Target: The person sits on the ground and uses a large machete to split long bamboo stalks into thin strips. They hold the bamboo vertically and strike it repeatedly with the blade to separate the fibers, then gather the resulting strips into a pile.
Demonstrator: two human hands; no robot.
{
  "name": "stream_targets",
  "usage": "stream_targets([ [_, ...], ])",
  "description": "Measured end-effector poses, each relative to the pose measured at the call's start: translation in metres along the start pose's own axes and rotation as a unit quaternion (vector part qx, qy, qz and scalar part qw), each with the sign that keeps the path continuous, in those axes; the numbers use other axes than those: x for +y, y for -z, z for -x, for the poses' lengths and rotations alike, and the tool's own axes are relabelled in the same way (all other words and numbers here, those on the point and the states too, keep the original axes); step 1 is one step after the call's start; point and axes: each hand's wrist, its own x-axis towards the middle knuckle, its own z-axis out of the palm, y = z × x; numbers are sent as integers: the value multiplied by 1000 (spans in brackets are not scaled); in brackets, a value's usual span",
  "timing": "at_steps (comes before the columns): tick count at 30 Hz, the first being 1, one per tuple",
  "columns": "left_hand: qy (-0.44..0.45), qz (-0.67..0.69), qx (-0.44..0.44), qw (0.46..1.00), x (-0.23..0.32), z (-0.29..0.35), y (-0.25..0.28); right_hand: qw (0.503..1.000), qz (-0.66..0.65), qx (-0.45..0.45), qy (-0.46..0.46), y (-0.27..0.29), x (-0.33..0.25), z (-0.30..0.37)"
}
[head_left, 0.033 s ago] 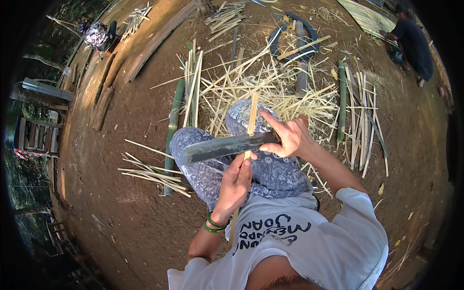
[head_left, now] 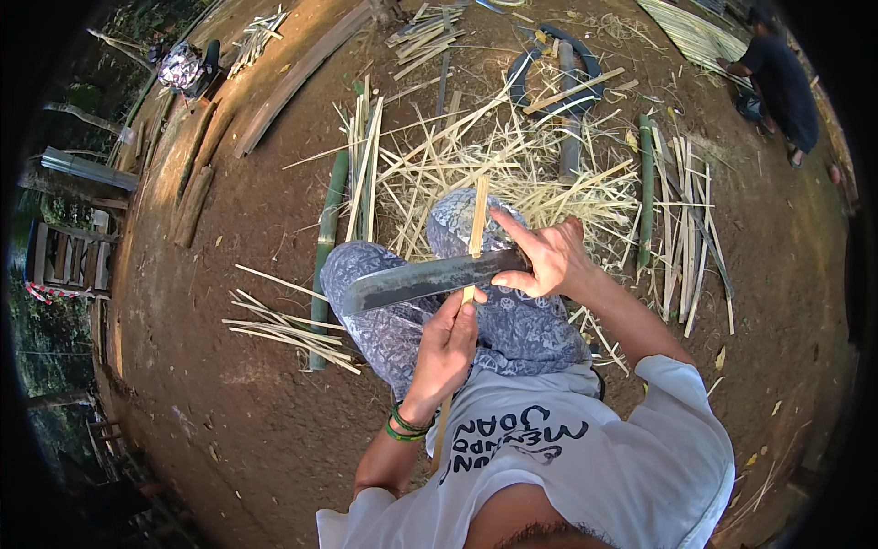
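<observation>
My left hand (head_left: 446, 346), with green bands at its wrist, pinches a narrow bamboo strip (head_left: 479, 215) between thumb and fingers. The strip runs away from me over my knee, and its near end passes back beside my forearm. Across the strip lies the broad dark blade of a machete (head_left: 412, 282), its squared tip to the left above my thigh. My right hand (head_left: 553, 259) holds the machete at its right end, thumb along the blade and index finger stretched toward the strip. The handle is hidden in that hand.
Pale bamboo shavings (head_left: 512, 156) heap beyond my knees. Split strips (head_left: 297, 329) lie at left, more (head_left: 686, 220) at right. Green bamboo poles (head_left: 331, 229) rest on both sides. Beyond are a black ring (head_left: 521, 78) and a plank (head_left: 302, 78). Another person (head_left: 777, 87) bends at far right.
</observation>
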Motion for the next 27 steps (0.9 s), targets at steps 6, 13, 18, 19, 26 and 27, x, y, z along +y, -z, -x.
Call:
stream_targets([
  [6, 102, 63, 22, 993, -21, 68, 23, 885, -97, 168, -424, 71, 186, 6],
  [13, 42, 102, -32, 993, -20, -23, 1, 968, -166, -48, -180, 29, 25, 6],
  [18, 16, 79, -26, 996, -10, -29, -14, 987, -105, -58, -108, 17, -12, 1],
  [19, 3, 58, -22, 998, -9, -28, -13, 989, -90, -62, -104, 18, -12, 1],
  [26, -32, -62, 18, 997, -3, -4, -6, 997, -51, -42, -46, 12, -14, 2],
  [27, -33, -68, 21, 997, -2, 0, -5, 998, -49, -29, -37, 11, -14, 3],
])
